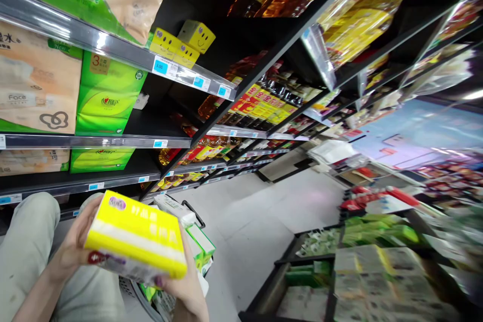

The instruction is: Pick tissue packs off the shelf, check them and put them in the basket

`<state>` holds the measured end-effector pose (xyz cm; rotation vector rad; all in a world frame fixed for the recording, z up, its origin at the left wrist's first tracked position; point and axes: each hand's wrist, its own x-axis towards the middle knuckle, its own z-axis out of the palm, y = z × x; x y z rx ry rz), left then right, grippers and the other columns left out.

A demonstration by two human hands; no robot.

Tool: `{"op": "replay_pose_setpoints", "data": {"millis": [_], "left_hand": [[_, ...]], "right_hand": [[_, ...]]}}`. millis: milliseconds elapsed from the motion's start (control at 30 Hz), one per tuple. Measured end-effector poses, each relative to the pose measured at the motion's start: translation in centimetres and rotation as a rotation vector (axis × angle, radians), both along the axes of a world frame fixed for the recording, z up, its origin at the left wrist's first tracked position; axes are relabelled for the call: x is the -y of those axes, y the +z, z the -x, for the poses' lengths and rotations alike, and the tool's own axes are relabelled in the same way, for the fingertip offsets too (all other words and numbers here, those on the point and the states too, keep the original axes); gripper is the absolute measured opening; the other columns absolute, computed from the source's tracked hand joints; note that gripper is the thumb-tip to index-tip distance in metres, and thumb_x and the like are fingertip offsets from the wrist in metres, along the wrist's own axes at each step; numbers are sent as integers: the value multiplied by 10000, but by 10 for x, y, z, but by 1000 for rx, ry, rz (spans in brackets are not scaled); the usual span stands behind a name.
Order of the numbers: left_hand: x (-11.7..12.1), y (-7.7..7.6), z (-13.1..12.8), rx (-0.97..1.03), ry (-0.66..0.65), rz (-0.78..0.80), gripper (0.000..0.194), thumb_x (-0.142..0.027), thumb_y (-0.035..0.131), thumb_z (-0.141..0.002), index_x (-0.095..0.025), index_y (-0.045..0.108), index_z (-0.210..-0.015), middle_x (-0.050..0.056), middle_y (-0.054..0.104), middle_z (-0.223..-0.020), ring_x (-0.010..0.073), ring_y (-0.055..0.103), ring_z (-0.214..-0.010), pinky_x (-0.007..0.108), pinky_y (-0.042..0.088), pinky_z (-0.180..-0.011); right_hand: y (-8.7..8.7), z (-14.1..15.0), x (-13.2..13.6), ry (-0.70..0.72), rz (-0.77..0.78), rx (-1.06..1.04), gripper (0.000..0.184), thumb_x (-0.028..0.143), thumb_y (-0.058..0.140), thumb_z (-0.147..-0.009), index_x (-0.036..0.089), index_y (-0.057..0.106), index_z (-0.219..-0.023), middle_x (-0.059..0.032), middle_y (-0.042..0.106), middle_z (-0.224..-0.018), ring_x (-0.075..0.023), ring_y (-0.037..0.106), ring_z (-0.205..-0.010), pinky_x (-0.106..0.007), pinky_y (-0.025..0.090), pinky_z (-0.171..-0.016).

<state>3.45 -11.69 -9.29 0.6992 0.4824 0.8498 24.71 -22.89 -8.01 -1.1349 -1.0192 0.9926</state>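
A yellow tissue pack (pixel 139 231) with a white stripe is held up in front of my knees, between both hands. My left hand (pixel 70 249) grips its left end, thumb along the front lower edge. My right hand (pixel 184 279) clasps the right end from beside and below, and some fingers are hidden behind the pack. Beneath it stands a shopping basket (pixel 141 302), partly covered by the pack and my right arm. White and green packs (pixel 202 239) fill the basket, their exact contents hard to make out.
Shelves on the left carry green tissue packs (pixel 107 93), beige packs (pixel 37 80) and small yellow smiley packs (pixel 164 43). Bottles of oil and sauce (pixel 260 103) line the shelves beyond. Display bins (pixel 290 271) with blurred packages stand at right, across the grey floor (pixel 241 221).
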Motion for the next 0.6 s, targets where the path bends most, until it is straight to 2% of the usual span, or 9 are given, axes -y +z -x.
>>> {"op": "replay_pose_setpoints", "data": {"millis": [67, 133, 200, 233, 267, 333, 433, 500, 600], "left_hand": [[0, -11, 7, -32, -78, 1, 1122, -472, 1000, -454, -200, 593, -1463, 176, 692, -1351, 458, 577, -1330, 482, 525, -1084], [-1, -19, 12, -86, -126, 16, 1100, -587, 968, -483, -199, 610, -1448, 152, 779, -1125, 419, 718, -1076, 503, 581, -979], [-3, -20, 13, -116, -164, 47, 1007, -583, 966, -499, -243, 656, -1394, 67, 796, -877, 334, 753, -810, 486, 619, -867], [-4, -17, 13, -119, -178, 57, 959, -527, 982, -494, -252, 677, -1361, 40, 785, -809, 311, 748, -752, 476, 627, -834], [-5, -12, 11, -117, -188, 62, 912, -454, 996, -488, -245, 697, -1324, 34, 780, -786, 311, 751, -749, 470, 631, -818], [-7, 0, 9, -113, -201, 61, 833, -360, 1007, -470, -203, 733, -1241, 73, 793, -829, 362, 765, -835, 461, 633, -805], [-8, 9, 8, -165, -229, 46, 849, -437, 1005, -467, -175, 731, -1227, 134, 805, -924, 442, 749, -968, 467, 631, -806], [-10, 5, 9, -253, -224, 19, 897, -516, 978, -509, -185, 701, -1295, 146, 807, -984, 467, 717, -1071, 504, 616, -873], [-19, -15, 8, -348, -199, -89, 823, -561, 928, -591, -230, 705, -1311, 147, 770, -1198, 453, 643, -1237, 500, 587, -971]], "right_hand": [[-3, 1, 2, -88, -228, 214, 782, 526, 901, -687, 378, 546, -1367, -86, 666, -1351, -374, 584, -1347, -554, 505, -1116], [-5, 0, 6, -144, -390, 425, 659, 406, 895, -739, 416, 565, -1309, -63, 596, -1428, -365, 458, -1465, -562, 462, -1155], [-7, 0, 11, -129, -401, 542, 604, 261, 861, -793, 450, 560, -1281, -36, 411, -1595, -351, 347, -1535, -530, 506, -1115], [-7, 0, 14, -114, -368, 560, 590, 201, 833, -817, 467, 559, -1267, -11, 293, -1659, -343, 321, -1548, -504, 536, -1082], [-7, 1, 17, -109, -335, 564, 582, 158, 802, -839, 485, 559, -1253, 17, 202, -1688, -332, 307, -1554, -485, 555, -1058], [-6, 6, 21, -121, -285, 571, 619, 113, 774, -852, 518, 543, -1260, 45, 137, -1697, -320, 272, -1569, -485, 556, -1057], [-3, 19, 23, -144, -257, 600, 832, 204, 906, -735, 520, 473, -1371, -18, 222, -1675, -358, 235, -1578, -567, 468, -1145], [-1, 26, 23, -164, -231, 605, 956, 243, 970, -642, 494, 461, -1411, -59, 384, -1595, -369, 344, -1528, -584, 411, -1186], [-4, 15, 30, -288, -174, 488, 799, 269, 945, -664, 444, 553, -1337, -54, 565, -1429, -341, 513, -1402, -529, 453, -1154]]}}
